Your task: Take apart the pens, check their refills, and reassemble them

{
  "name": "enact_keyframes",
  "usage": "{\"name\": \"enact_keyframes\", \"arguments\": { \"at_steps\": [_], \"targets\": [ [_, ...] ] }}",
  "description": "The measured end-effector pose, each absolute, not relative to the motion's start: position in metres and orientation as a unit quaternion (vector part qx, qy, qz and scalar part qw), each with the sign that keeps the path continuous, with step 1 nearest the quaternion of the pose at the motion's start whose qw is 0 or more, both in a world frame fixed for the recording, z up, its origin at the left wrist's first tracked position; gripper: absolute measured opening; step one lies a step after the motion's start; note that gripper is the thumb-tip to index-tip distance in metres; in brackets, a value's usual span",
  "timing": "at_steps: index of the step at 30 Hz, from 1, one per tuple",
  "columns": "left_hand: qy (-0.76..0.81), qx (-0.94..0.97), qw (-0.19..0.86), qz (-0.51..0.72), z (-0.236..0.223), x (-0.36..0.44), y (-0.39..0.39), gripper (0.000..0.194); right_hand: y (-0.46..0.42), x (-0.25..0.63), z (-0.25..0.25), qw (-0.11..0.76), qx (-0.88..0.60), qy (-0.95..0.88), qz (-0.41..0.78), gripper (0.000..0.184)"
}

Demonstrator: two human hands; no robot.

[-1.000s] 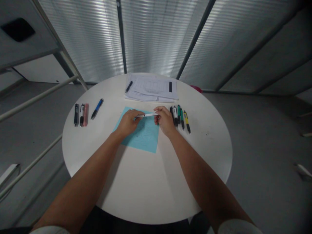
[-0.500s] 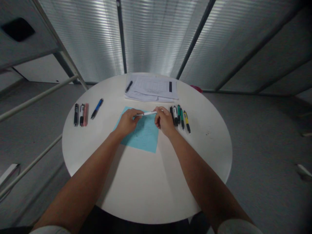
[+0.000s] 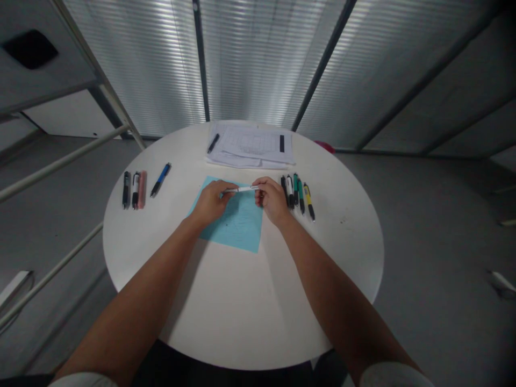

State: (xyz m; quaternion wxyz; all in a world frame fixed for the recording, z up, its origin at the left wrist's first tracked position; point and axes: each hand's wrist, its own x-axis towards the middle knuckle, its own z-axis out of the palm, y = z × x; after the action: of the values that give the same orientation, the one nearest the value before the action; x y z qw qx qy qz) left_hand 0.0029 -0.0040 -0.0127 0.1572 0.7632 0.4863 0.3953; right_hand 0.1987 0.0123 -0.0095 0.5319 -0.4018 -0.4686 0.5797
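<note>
Between my hands a white pen lies roughly level above a light blue sheet of paper. My left hand is closed on the pen's left end, thumb and fingers pinching it. The fingers of my right hand pinch its right end. Both tips of the pen are partly hidden by my fingers. Just right of my right hand lie several pens, among them a green pen and a yellow pen.
A stack of printed papers with a black pen on it lies at the far side of the round white table. On the left are a blue pen, a pink pen and two dark ones. A metal rail stands left.
The fingers of my right hand have shifted slightly left along the pen and closed more over its right end. My left hand stays in place.
</note>
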Motion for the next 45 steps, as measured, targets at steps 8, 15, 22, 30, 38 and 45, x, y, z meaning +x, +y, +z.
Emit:
{"name": "enact_keyframes", "arguments": {
  "at_steps": [8,15,22,30,38,45],
  "targets": [
    [0.497,0.762,0.169,0.378,-0.0106,0.0040,-0.0051,0.026,0.0101,0.1991,-0.0099,0.531,-0.415,-0.489,0.554,0.025],
    [0.509,0.758,0.167,0.371,-0.0091,0.0040,-0.0053,0.024,0.0134,0.1956,-0.0107,0.527,-0.433,-0.488,0.544,0.034],
    [0.515,0.748,0.169,0.383,-0.0096,0.0035,-0.0058,0.023,0.0118,0.1938,-0.0098,0.523,-0.466,-0.495,0.514,0.042],
    [0.501,0.757,0.152,0.392,-0.0057,0.0047,-0.0075,0.020,0.0071,0.1968,-0.0058,0.512,-0.446,-0.503,0.535,0.034],
    [0.517,0.750,0.164,0.380,-0.0084,0.0049,-0.0058,0.020,0.0104,0.1960,-0.0098,0.523,-0.436,-0.501,0.534,0.031],
    [0.507,0.755,0.151,0.386,-0.0099,0.0031,-0.0048,0.022,0.0068,0.1939,-0.0036,0.504,-0.491,-0.513,0.492,0.048]
  ]
}}
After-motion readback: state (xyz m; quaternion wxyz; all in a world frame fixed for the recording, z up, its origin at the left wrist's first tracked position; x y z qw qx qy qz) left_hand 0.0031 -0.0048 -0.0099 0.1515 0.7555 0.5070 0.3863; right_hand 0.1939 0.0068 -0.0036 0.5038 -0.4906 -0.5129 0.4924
